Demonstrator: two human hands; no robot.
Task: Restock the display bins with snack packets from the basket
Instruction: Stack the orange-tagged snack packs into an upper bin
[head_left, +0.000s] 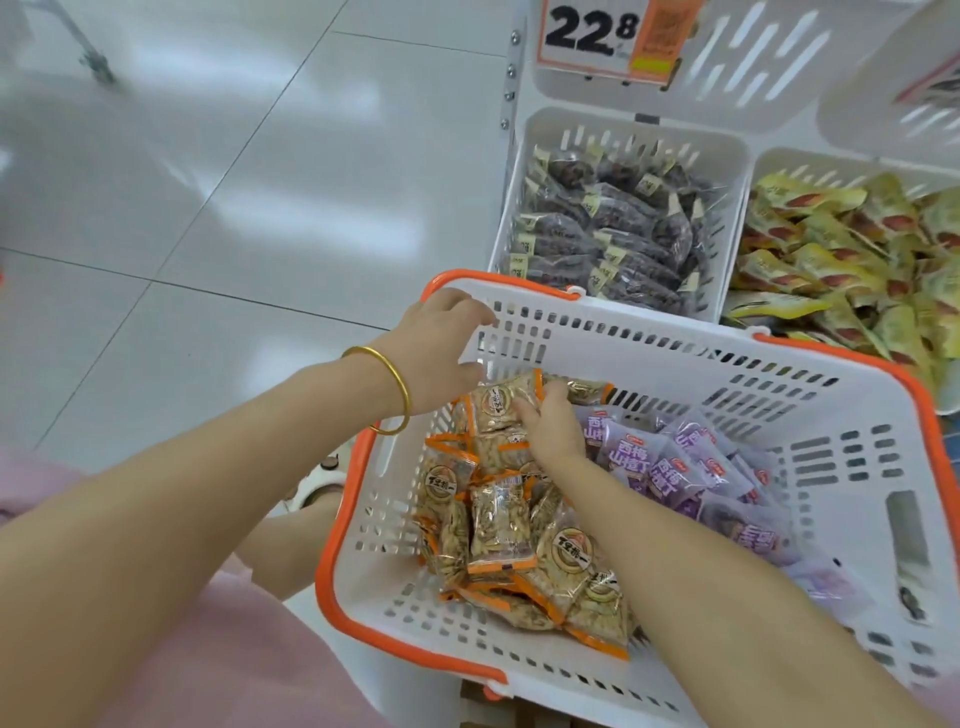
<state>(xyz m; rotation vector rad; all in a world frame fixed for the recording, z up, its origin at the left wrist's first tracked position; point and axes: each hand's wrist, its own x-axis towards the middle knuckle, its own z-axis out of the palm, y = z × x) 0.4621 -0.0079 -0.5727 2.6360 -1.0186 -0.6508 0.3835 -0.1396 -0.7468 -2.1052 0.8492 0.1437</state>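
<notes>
Two hands show: our left hand (441, 353), one gold bangle (396, 385) on its wrist, grips the basket (328, 566) at its eleven o'clock corner, and our right hand (553, 428) reaches inside, fingers curled round one tan packet (500, 402) at the heap's twelve o'clock end. Two kinds fill the basket, too piled to count: tan orange-edged packets (498, 530) at nine o'clock, purple packets (675, 462) at three. Beyond its rim at one o'clock sit a dark-packet bin (623, 122) and a yellow-packet bin (831, 161), the latter cut off by the frame. One price tag (597, 36) reads 22.8; its small print is blurred.
</notes>
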